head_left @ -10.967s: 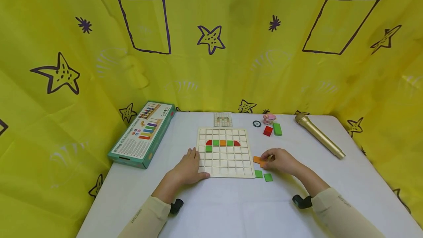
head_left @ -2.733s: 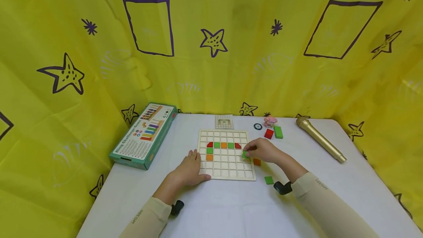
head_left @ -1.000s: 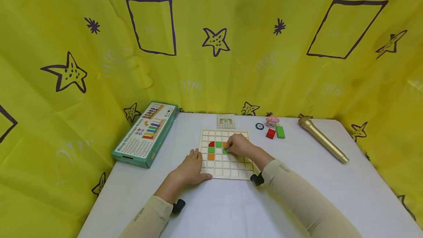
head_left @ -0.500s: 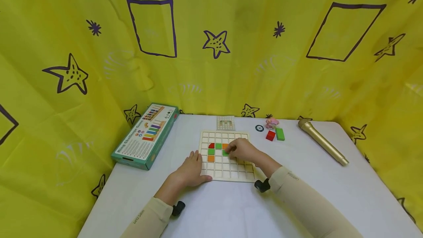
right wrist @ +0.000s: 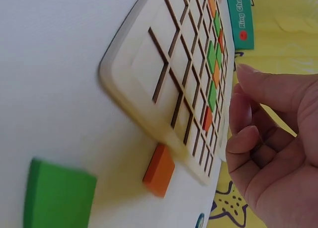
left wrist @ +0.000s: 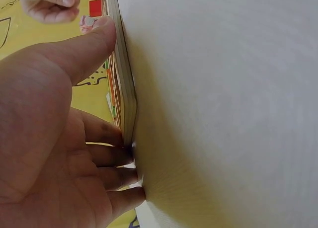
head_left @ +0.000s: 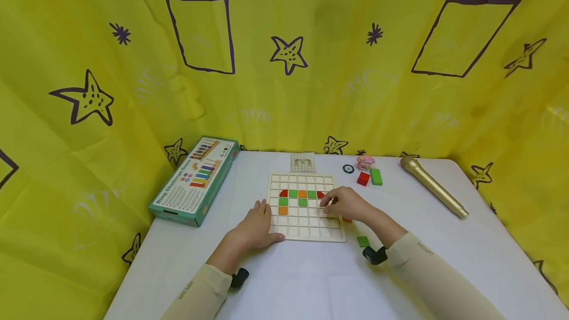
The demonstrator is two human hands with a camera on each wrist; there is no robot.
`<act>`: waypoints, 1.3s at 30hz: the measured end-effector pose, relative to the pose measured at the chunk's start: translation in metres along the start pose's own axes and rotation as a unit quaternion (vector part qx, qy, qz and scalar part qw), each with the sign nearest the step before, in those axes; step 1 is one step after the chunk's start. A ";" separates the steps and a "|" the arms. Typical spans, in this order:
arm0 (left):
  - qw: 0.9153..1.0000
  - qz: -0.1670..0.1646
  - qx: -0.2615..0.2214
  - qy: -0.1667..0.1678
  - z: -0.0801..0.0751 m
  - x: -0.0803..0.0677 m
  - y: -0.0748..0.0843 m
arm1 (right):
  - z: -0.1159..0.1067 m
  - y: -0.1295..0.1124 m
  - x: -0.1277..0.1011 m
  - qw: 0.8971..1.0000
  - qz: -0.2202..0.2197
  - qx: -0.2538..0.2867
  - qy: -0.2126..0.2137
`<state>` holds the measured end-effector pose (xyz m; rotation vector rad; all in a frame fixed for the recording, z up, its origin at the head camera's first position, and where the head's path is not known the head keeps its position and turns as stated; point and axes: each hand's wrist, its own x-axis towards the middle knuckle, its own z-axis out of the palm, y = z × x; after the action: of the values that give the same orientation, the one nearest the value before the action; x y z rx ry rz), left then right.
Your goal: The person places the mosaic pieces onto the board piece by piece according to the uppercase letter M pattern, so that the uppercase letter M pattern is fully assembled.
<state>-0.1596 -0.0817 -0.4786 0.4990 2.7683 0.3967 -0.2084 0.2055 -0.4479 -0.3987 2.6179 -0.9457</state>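
Observation:
A wooden grid board (head_left: pixel 306 228) lies on the white table. It carries a row of red, green and orange tiles, with a green tile (head_left: pixel 303 202) set below that row. My left hand (head_left: pixel 262 216) rests flat at the board's near left corner, its thumb (left wrist: pixel 87 46) against the board's edge (left wrist: pixel 126 89). My right hand (head_left: pixel 331 203) hovers over the board's right side with fingers loosely curled and holds nothing (right wrist: pixel 248 118). A loose orange tile (head_left: pixel 347 220) (right wrist: pixel 160 170) and a loose green tile (head_left: pixel 363 241) (right wrist: pixel 59 193) lie on the table right of the board.
A teal game box (head_left: pixel 193 179) lies at the left. A pattern card (head_left: pixel 303 162) stands behind the board. A black disc (head_left: pixel 348 168), pink toy (head_left: pixel 364 162), red block (head_left: pixel 363 178) and green block (head_left: pixel 376 177) sit at the back right. A gold microphone (head_left: pixel 431 184) lies further right.
My right hand let go of the green tile in the board's third row and drew back to the right. The loose orange and green tiles show again. The left hand stayed put.

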 end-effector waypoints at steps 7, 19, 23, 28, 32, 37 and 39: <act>1.000 0.002 0.000 0.000 -0.001 -0.001 0.001 | -0.009 0.013 -0.022 1.000 0.014 0.011 -0.014; 1.000 -0.004 -0.006 -0.002 0.001 0.001 -0.001 | -0.012 0.034 -0.054 1.000 0.020 0.006 -0.012; 1.000 0.002 -0.007 0.002 0.001 0.001 -0.001 | -0.013 0.041 -0.064 1.000 0.016 0.007 -0.013; 1.000 0.001 -0.013 0.001 0.000 0.000 -0.001 | -0.014 0.050 -0.074 1.000 -0.005 0.010 -0.025; 1.000 0.000 -0.014 0.001 0.000 -0.001 -0.002 | -0.015 0.056 -0.083 0.999 -0.010 0.018 -0.038; 1.000 0.003 -0.014 0.005 0.000 -0.001 -0.001 | -0.014 0.064 -0.090 0.999 -0.013 0.023 -0.043; 1.000 0.005 -0.015 0.005 0.001 0.000 -0.001 | -0.013 0.067 -0.092 0.999 -0.016 0.021 -0.042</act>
<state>-0.1594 -0.0829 -0.4794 0.5044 2.7656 0.4446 -0.1401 0.2960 -0.4634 -0.4600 2.5187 -0.9706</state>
